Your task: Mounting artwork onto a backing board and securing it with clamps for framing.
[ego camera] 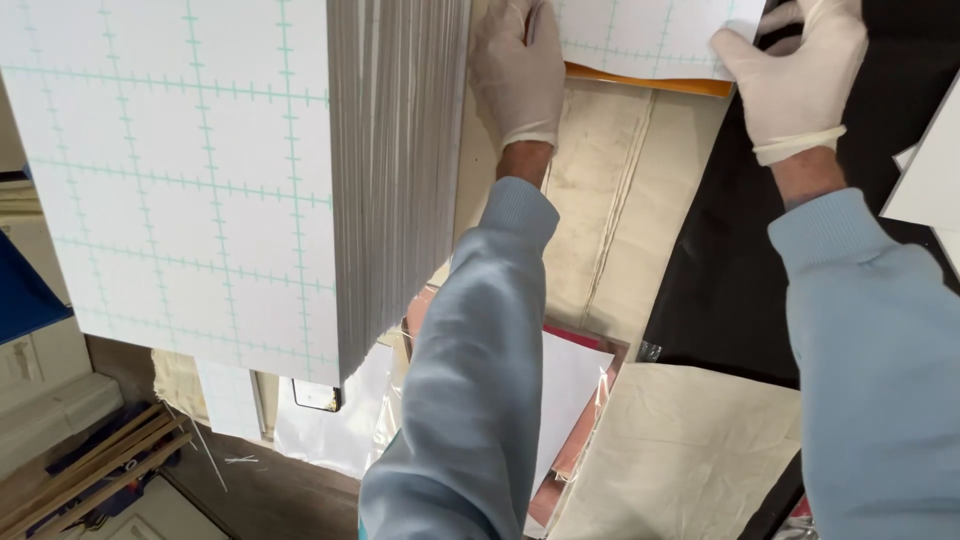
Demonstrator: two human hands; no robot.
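Fingers of both gloved hands are closed on one white gridded sheet [640, 35] at the top of the view. Left hand [518, 70] is laid over the sheet's left edge, fingers mostly flat, thumb hidden. Right hand [795, 75] is pinched on the right corner, fingers curled over the edge. The sheet is held above an orange sheet [650, 82], whose edge shows just beneath it, and over a cream cloth [610, 190].

Step in hand, as judged: a single sheet is being lifted or squared up, apart from the tall stack [230, 170] of like sheets on the left. Whether the sheet is touching the orange one cannot be told.

Next move calls for an even two-handed hold, edges kept level, no creasing at the pinched corner. Black material [760, 260] lies under the right forearm.
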